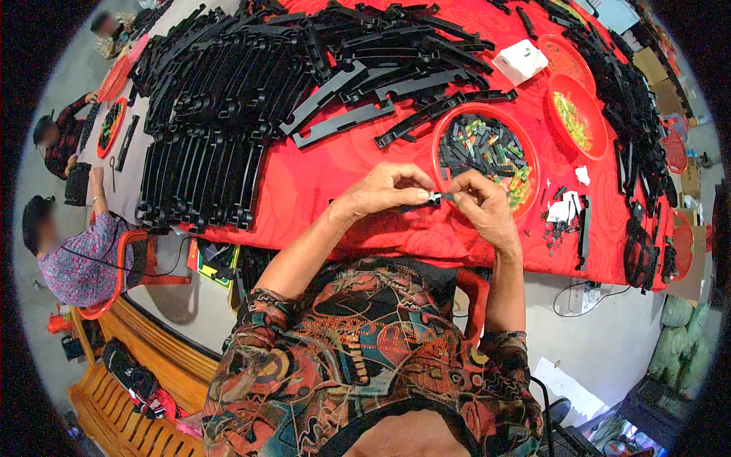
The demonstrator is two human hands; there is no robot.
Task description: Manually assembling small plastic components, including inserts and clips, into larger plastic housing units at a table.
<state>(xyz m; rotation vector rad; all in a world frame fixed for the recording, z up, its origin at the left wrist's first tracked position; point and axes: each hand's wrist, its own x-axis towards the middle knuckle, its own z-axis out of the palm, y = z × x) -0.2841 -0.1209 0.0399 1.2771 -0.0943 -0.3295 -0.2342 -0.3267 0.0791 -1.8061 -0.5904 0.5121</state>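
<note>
My left hand (pixel 388 190) is closed, thumb against fingers, on a black plastic strip (pixel 419 206) that lies mostly hidden under the hand. A small pale spot shows at the strip's right end. My right hand (pixel 485 207) is closed in a pinch at that end, and a small dark piece (pixel 448 196) shows at its fingertips. What exactly the piece is cannot be made out. Just beyond my right hand stands a round red basin (pixel 535 152) of small black, green and orange pieces. Both hands are over the near edge of the red-covered table (pixel 320 221).
Rows of long black plastic strips (pixel 205 175) are stacked at the left, with a loose heap behind them. A white tissue box (pixel 521 62) and a red basin of yellow-green bits (pixel 577 122) stand at the far right. Another person (pixel 84 259) sits at the left.
</note>
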